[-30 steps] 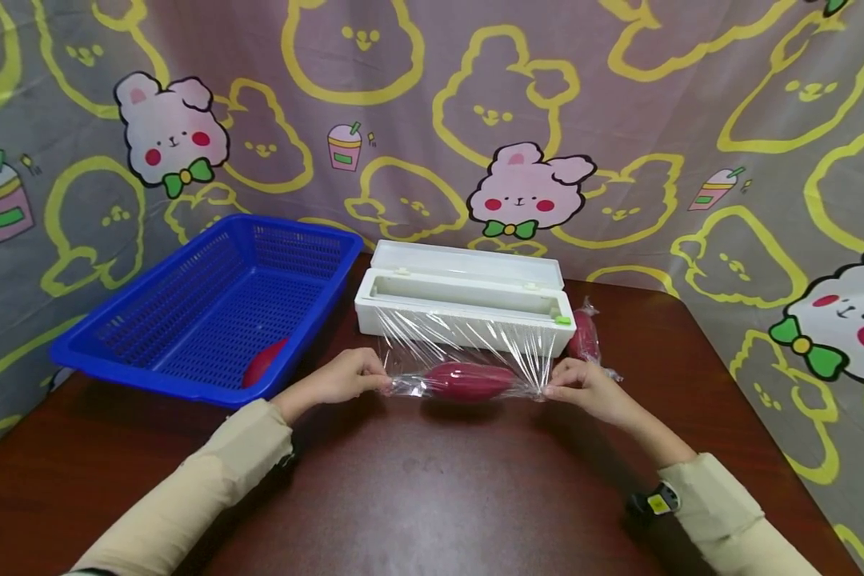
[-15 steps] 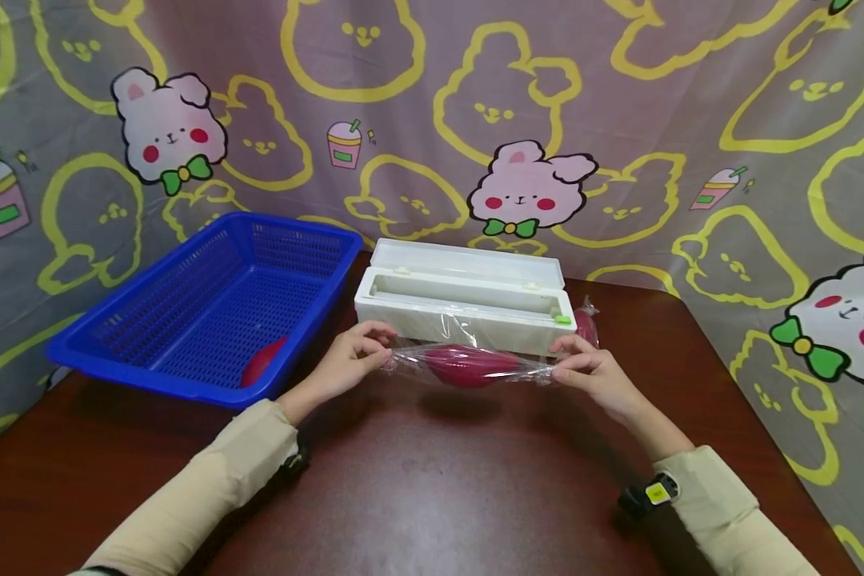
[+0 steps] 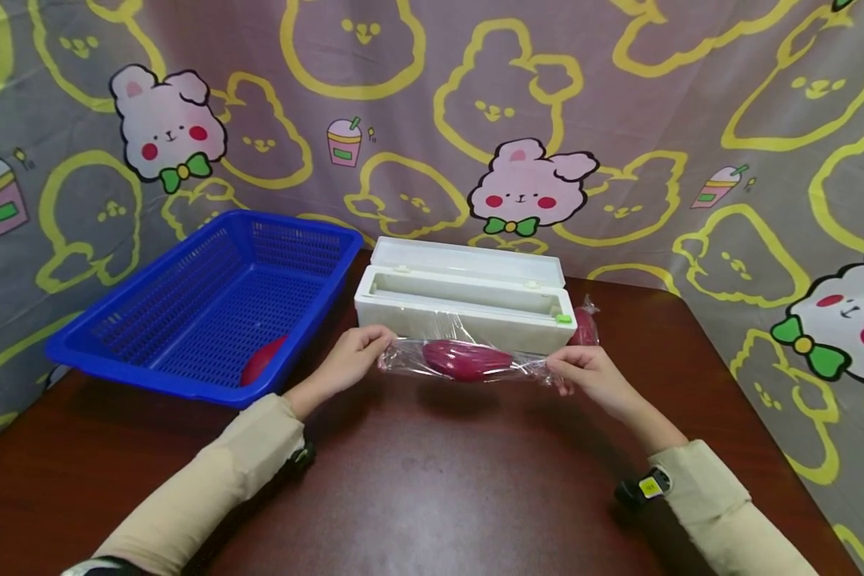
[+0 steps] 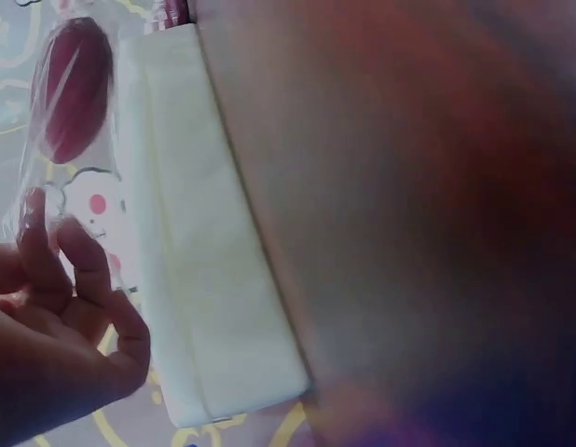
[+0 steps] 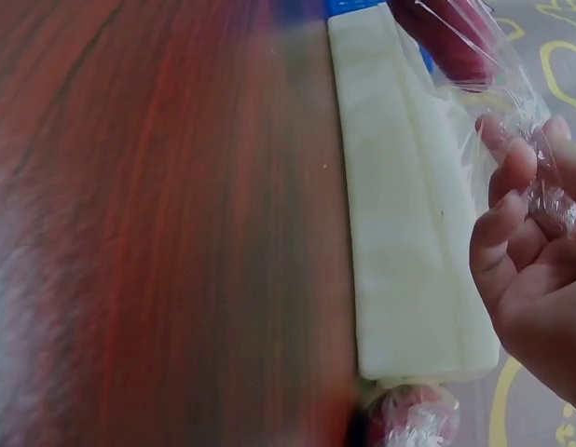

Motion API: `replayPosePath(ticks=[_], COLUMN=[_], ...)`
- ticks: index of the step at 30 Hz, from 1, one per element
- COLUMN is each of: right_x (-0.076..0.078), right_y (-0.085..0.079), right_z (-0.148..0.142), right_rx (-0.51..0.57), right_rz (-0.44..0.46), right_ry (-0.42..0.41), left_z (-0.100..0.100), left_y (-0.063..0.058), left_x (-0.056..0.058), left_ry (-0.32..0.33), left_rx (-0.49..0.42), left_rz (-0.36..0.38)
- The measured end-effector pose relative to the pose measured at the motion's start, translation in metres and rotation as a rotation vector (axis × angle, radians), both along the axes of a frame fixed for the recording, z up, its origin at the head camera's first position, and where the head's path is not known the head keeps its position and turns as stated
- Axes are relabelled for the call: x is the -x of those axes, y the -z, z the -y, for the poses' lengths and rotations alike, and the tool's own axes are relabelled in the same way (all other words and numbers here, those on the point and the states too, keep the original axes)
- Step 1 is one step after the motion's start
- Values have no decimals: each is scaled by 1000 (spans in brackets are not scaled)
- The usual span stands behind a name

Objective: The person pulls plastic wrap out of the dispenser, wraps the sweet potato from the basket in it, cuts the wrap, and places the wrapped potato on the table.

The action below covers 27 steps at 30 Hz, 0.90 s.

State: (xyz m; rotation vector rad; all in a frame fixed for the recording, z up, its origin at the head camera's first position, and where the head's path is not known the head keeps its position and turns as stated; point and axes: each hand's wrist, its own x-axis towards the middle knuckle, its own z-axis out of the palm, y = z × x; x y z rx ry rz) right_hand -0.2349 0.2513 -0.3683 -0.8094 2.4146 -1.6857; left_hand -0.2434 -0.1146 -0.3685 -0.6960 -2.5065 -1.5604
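A smooth dark red oval, shaped like a sweet potato [image 3: 466, 360], hangs in clear cling film [image 3: 403, 356] above the table. My left hand [image 3: 356, 356] pinches the film's left end between thumb and fingertips, while my right hand [image 3: 594, 380] pinches the bunched film at the right end. Loose strands of film run from the bundle back toward the white cling film box [image 3: 461, 316], whose lid [image 3: 468, 260] stands raised. In the right wrist view, crumpled film [image 5: 552, 200] shows between the right thumb and fingers.
On the left stands a blue basket [image 3: 187, 390] with another red oval piece [image 3: 262, 362] in its near corner. A film-wrapped red piece [image 3: 586, 326] lies at the box's right end. A patterned curtain [image 3: 403, 120] closes off the back of the brown table [image 3: 432, 480].
Both hands have risen and moved slightly toward the box with the red oval. The wide sheet of film stretched from the box has narrowed to a few strands, and the film ends are gathered tighter.
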Motion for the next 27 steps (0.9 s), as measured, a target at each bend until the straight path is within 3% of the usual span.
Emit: replayPosePath(ticks=[6,10,14,15,19,22,24,27], right_x=[8,13,15,15,10,4,1,0], right_y=[-5,-7,-8,-8,-15,-21,-24,-25], right_z=[7,8,9,9,14,21,26,30], right_rx=[27,68,37,17,-90,-145,-152,-161], right_rz=[23,46,55,54,55,17,-7,-1], right_ry=[43,4,-49,-57,-53,-40,-25,16], left_z=[-3,-4,-5,-6,-7,-4,-4,-5], left_y=[-6,-6,-11,-15,-15,-3,-2,-1], left_x=[6,8,4,0,-2,4,5,5], left_ry=[14,28,23,23,42,68,76,79], left_rx=[-28,-45,-42,-30,71,184,244,266], left_rz=[16,47,67,75,95,37,-18,-53])
